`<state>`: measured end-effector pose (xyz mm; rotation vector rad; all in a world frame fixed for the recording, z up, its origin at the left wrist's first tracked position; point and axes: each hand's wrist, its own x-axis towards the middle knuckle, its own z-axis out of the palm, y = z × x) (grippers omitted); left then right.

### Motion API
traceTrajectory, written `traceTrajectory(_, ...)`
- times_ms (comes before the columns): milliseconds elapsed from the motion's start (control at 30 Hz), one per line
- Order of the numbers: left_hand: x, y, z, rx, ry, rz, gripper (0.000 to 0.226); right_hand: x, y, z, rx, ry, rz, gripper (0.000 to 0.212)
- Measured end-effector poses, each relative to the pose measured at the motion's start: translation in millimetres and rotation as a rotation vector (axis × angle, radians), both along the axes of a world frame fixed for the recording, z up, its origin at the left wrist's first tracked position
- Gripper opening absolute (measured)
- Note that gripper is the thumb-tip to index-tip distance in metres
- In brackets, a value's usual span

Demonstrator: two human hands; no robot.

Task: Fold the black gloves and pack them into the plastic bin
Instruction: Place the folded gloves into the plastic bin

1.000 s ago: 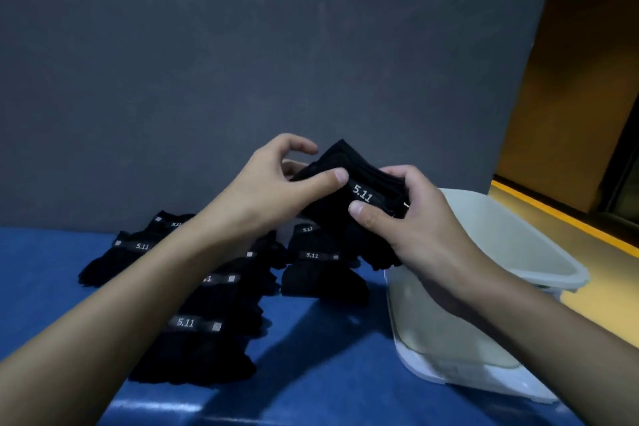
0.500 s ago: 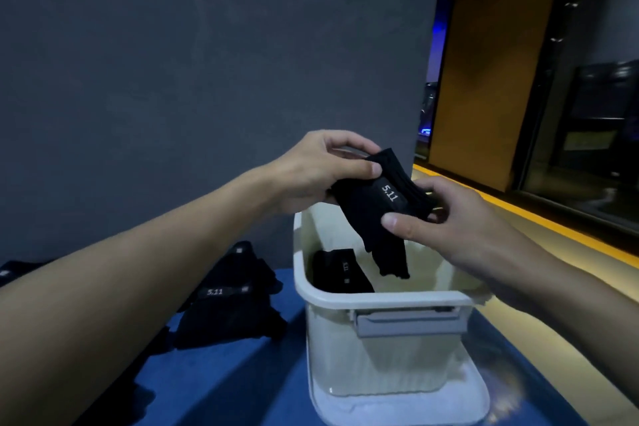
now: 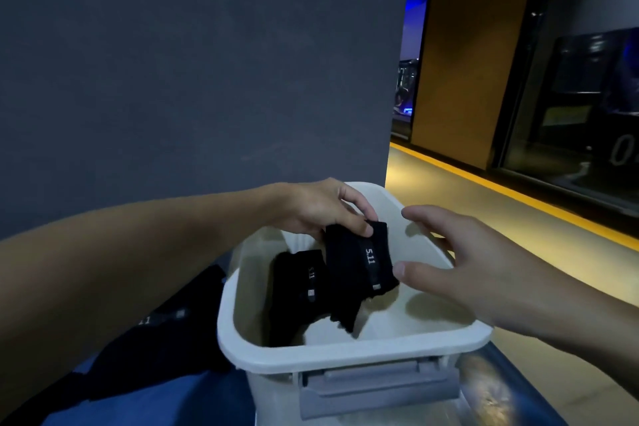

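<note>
Ref.: clock positions are taken from bin centre; 12 o'clock = away from the person.

1. Plastic bin [image 3: 345, 358]: white, open-topped, stands on blue worktop [image 3: 179, 405]. Grey latch [image 3: 377, 386] on near wall at 6 o'clock.
2. Held glove [image 3: 356, 263]: black, folded, "5.11" strap label facing up. Hangs in the bin mouth, approx. centre. Top edge is near rim level toward 12 o'clock; lower end points to the bin floor. Contact w/ floor: cannot tell.
3. L hand [image 3: 311, 214]: reaches in from 9 o'clock over the rim. Fingers [image 3: 359, 209] and thumb clamped on the glove's top edge in a pinch.
4. R hand [image 3: 484, 273]: at 3 o'clock, above the rim. Fingers [image 3: 427, 218] apart and straight, holding nothing. Thumb tip is just beside the glove's right edge; touching or not: cannot tell.
5. Packed glove [image 3: 297, 294]: black, same label, inside the bin at 9 o'clock by the left wall, just beside the held glove.
6. Loose gloves [image 3: 166, 332]: dark pile on worktop outside the bin at 8–9 o'clock, partly hidden by L forearm.
7. Grey wall panel [image 3: 207, 62] at 12 o'clock behind the bin. Floor w/ yellow stripe [image 3: 518, 196] at 2 o'clock.
</note>
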<state>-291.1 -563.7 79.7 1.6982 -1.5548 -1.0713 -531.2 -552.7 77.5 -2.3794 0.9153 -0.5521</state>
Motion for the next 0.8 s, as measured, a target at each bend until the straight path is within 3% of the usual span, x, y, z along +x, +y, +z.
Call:
traceTrajectory(300,3,-29,-23,-0.103,-0.314,-0.083,0.018,0,4,-2,-0.058,0.044,-0.028,0.073)
traceTrajectory(633,-4,-17,-13,-0.322,-1.070,-0.275,0.029,2,6,0,-0.102,0.105,-0.022,0.072)
traceTrajectory(700,0,-13,-8,-0.353,-1.104,-0.258,0.031,0,7,2,-0.080,0.098,-0.007,0.067)
traceTrajectory(800,4,-2,-1,-0.335,-1.008,-0.268,0.030,-8,9,6,0.039,0.071,0.055,0.052)
